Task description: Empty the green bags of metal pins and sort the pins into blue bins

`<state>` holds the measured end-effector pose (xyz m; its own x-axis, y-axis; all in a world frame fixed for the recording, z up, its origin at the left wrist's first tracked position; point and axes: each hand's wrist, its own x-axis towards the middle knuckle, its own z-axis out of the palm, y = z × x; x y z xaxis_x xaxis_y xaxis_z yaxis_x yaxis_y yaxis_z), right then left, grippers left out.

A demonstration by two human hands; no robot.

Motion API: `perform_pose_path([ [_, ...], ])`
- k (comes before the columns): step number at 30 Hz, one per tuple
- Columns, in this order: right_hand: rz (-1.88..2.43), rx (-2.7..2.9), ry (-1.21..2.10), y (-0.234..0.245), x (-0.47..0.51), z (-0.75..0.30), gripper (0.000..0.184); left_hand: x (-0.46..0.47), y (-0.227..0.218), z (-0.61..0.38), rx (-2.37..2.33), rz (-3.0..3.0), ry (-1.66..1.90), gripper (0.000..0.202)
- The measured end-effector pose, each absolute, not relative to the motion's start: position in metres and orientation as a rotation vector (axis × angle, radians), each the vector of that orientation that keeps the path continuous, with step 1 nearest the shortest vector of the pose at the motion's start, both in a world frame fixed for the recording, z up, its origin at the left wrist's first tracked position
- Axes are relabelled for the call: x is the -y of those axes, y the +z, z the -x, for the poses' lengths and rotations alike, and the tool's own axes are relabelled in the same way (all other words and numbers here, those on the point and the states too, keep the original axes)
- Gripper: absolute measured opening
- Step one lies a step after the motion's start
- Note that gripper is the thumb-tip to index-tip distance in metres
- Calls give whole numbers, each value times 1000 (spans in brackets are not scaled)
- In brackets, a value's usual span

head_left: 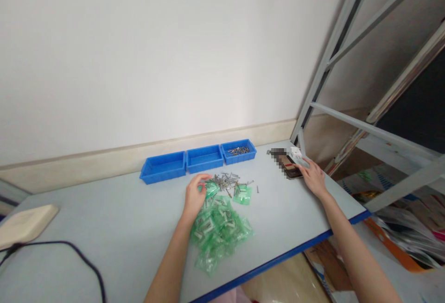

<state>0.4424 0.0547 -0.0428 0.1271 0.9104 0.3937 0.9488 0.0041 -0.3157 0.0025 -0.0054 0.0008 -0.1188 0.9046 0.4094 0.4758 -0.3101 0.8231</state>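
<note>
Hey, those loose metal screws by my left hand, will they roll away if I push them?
Probably, yes: the loose metal screws look slim and round, and they lie on a smooth, flat tabletop, so a push could send some rolling. Each looks stiff and fairly light. Their thin shanks may also be fiddly to pinch up.

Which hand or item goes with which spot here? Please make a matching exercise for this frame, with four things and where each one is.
Things:
1. Left hand
2. Right hand
3. Rightmost blue bin
4. Heap of green plastic bags

Places:
A. Holds bin fasteners
B. At the white packet
C. Beside the loose metal fasteners
D. On the tabletop, nearer the front edge than the loose fasteners

Pairs: 1-C, 2-B, 3-A, 4-D
</note>
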Motion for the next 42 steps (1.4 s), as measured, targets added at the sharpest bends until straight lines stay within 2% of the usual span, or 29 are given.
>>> perform_pose_path([
  [7, 1785, 1799, -82, -42, -66, -449, 52, 6, 4, -5, -1529, -1793, 1448, 37],
  [22, 1867, 1910, -25, -42, -55, -440, 48, 5, 1, -7, -1468, -1818, 1443, 36],
  [29, 1679, 2002, -18, -39, -59, -430, 47, 3, -4, -4, -1457, -1900, 1460, 38],
  [42, 1665, 1874, -82, -40, -27, -467, 50, 0, -9, -3, -1414, -1885, 1477, 31],
])
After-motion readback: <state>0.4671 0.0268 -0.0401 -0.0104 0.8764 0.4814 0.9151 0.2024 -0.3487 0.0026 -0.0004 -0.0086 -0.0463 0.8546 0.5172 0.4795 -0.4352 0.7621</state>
